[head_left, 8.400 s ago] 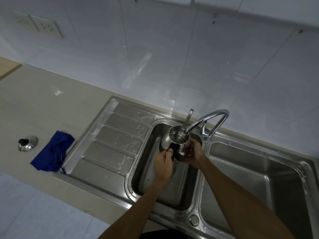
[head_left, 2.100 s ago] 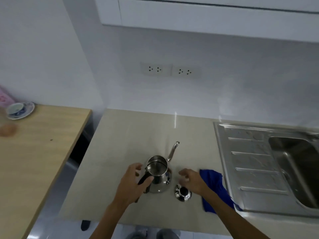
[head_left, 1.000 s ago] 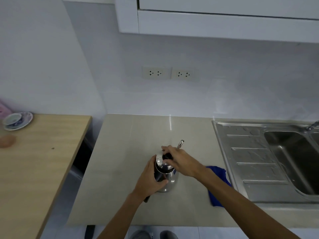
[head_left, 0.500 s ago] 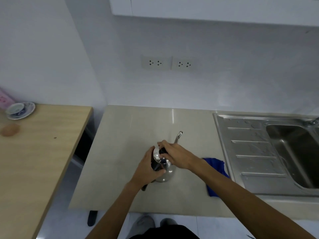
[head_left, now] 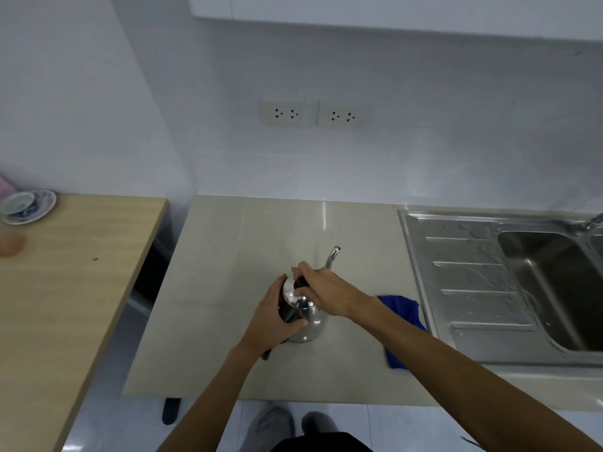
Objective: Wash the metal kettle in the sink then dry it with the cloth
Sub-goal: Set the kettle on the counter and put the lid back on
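The shiny metal kettle (head_left: 308, 324) stands upright on the beige counter (head_left: 228, 256), its thin spout (head_left: 332, 257) pointing away from me. My left hand (head_left: 275, 316) grips its black handle on the near left side. My right hand (head_left: 321, 291) pinches the black knob of the metal lid (head_left: 293, 296), which sits on the kettle's mouth. The blue cloth (head_left: 403, 324) lies crumpled on the counter to the right, partly hidden by my right forearm. The steel sink (head_left: 535, 278) is at the right edge.
The sink's wet draining board (head_left: 466, 278) borders the cloth. The faucet tip (head_left: 590, 223) shows at far right. A wooden table (head_left: 58, 288) with a cup and saucer (head_left: 27, 205) stands left, across a gap. Two wall sockets (head_left: 315, 113) are behind.
The kettle went from the sink to the counter. My right hand picked the lid up off the counter and set it on the kettle, where it still holds the knob.
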